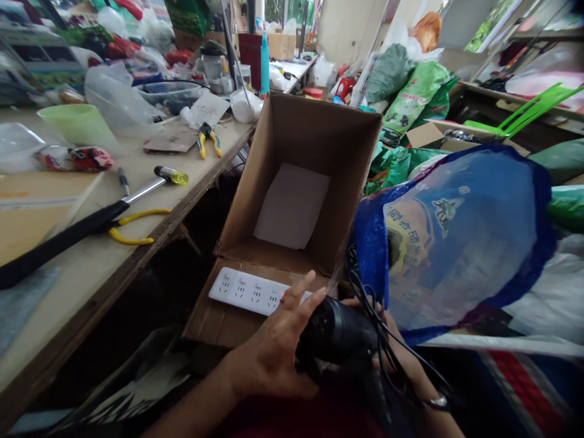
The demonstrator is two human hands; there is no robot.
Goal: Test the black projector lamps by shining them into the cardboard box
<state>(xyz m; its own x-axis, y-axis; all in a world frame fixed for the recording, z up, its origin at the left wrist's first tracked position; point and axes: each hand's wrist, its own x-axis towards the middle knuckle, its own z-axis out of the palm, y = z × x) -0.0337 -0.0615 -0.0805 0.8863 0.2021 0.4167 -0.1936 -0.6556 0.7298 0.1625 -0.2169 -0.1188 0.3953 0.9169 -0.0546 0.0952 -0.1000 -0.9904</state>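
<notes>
Black device (340,331) held above the lap, just in front of an open cardboard box (237,207).
The right hand (395,347) grasps the device from its far side, fingers partly hidden behind it and the looping black cord (383,331); the left hand (274,350) stands at its left end with fingers spread and unclenched, though whether they touch it I cannot tell. A white power strip (249,293) lies on the box's near flap (212,319), its right end behind the left hand.
</notes>
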